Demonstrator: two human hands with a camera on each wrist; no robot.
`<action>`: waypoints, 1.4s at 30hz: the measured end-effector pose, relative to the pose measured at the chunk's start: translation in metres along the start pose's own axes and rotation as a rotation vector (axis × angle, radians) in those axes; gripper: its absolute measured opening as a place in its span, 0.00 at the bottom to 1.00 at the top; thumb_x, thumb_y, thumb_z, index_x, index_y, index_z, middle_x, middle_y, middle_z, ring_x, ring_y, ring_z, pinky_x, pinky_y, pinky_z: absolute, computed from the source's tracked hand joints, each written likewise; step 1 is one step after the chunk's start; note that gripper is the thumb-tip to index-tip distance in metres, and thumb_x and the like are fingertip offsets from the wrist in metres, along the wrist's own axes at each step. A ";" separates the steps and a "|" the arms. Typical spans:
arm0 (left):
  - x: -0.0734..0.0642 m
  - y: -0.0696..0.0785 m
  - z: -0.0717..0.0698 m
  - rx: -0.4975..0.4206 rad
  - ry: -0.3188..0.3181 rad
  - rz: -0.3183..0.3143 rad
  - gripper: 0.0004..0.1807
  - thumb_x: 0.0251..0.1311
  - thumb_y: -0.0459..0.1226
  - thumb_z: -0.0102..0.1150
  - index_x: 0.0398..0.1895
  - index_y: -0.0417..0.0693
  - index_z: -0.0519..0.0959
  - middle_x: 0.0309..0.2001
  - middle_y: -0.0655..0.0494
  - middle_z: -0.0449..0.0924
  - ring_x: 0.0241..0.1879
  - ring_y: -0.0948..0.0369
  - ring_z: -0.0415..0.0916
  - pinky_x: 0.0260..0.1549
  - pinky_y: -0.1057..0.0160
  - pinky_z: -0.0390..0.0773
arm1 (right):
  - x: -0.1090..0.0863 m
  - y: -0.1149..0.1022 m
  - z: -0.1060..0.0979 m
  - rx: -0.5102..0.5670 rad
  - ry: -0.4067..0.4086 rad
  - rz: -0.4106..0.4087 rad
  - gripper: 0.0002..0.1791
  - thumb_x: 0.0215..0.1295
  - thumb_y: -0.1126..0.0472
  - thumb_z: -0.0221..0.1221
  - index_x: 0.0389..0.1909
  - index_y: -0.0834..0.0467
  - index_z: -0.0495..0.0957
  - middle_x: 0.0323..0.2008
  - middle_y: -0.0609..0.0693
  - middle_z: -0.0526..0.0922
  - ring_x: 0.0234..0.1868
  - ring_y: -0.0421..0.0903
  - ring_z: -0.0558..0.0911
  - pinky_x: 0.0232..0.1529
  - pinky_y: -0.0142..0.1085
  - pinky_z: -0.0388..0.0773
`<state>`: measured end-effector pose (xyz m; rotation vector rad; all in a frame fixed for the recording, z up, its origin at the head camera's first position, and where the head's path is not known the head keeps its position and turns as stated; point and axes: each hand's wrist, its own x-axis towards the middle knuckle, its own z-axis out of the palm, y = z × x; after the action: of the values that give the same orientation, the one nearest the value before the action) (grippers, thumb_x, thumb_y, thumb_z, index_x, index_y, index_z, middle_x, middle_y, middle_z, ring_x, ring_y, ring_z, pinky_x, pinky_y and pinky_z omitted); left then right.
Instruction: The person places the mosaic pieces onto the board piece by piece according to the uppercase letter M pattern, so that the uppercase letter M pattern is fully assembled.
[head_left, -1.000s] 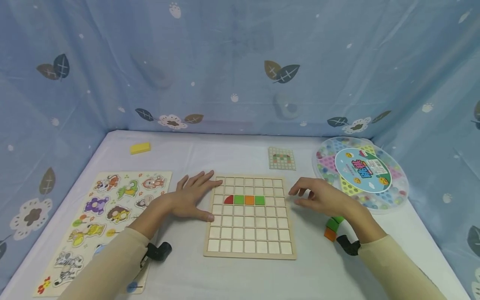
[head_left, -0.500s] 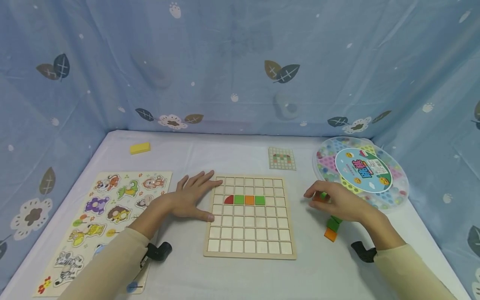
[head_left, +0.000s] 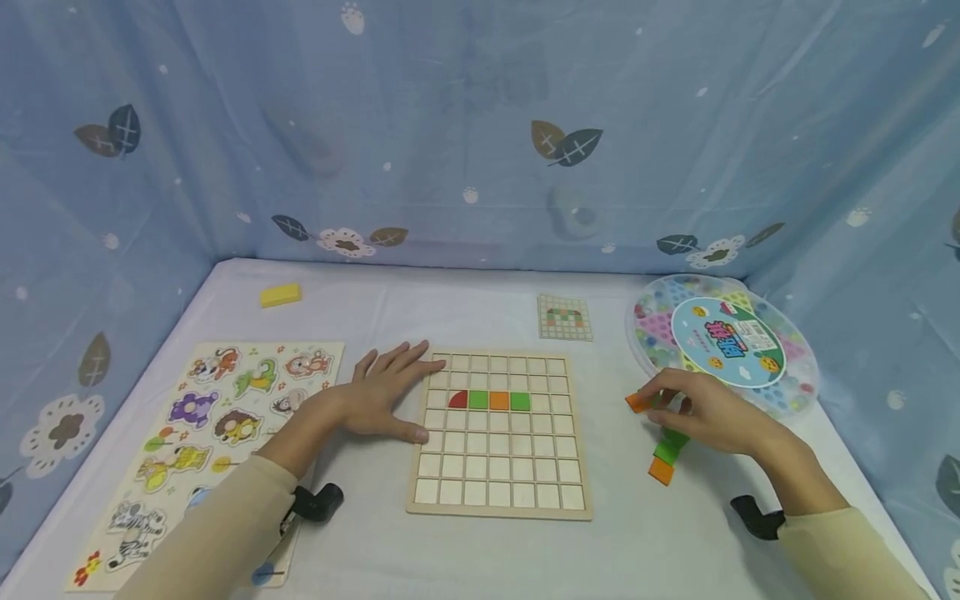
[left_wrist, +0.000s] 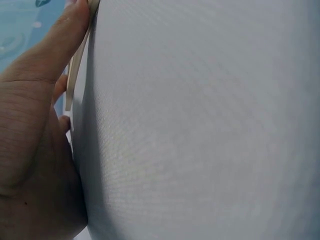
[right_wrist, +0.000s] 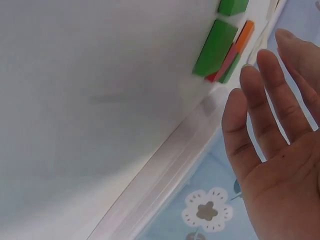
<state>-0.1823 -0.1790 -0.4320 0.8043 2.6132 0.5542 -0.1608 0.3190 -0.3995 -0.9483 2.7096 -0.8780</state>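
Four tiles (head_left: 498,401) share one row of the gridded board (head_left: 500,512), its edge touched by the splayed, empty left grip (head_left: 380,400), likely for steadiness; the half-curled right grip (head_left: 693,407), whether pinching I cannot tell, meets blocks (head_left: 666,453) presumably grouped on the bench (head_left: 630,542) for reach

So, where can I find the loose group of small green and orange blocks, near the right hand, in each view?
Head: the loose green and orange blocks lie right of centre, next to the right hand.
Left wrist: not in it.
Right wrist: upper right, with some red showing.
Shared landmark: the white tablecloth, visible in all three.
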 end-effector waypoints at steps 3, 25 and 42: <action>0.000 0.001 -0.001 0.001 0.001 0.006 0.58 0.52 0.69 0.67 0.83 0.67 0.51 0.85 0.53 0.33 0.83 0.46 0.29 0.73 0.29 0.30 | -0.004 0.003 -0.003 -0.021 0.004 0.021 0.12 0.65 0.66 0.69 0.48 0.53 0.82 0.40 0.42 0.84 0.37 0.34 0.79 0.32 0.32 0.80; 0.001 -0.002 0.001 0.005 -0.006 -0.004 0.58 0.53 0.69 0.67 0.83 0.68 0.50 0.85 0.54 0.32 0.83 0.47 0.28 0.73 0.30 0.30 | -0.006 0.008 -0.007 -0.181 -0.044 0.186 0.15 0.59 0.52 0.74 0.43 0.50 0.83 0.35 0.35 0.82 0.36 0.34 0.78 0.38 0.33 0.80; 0.001 -0.002 0.001 0.011 -0.019 -0.019 0.58 0.52 0.71 0.65 0.83 0.71 0.48 0.85 0.57 0.30 0.83 0.49 0.27 0.74 0.32 0.29 | -0.006 0.006 0.002 -0.195 -0.040 0.198 0.12 0.63 0.55 0.72 0.46 0.50 0.83 0.37 0.36 0.81 0.36 0.35 0.76 0.37 0.32 0.79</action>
<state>-0.1838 -0.1797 -0.4343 0.7836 2.6064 0.5249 -0.1585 0.3259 -0.4046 -0.7035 2.8316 -0.5611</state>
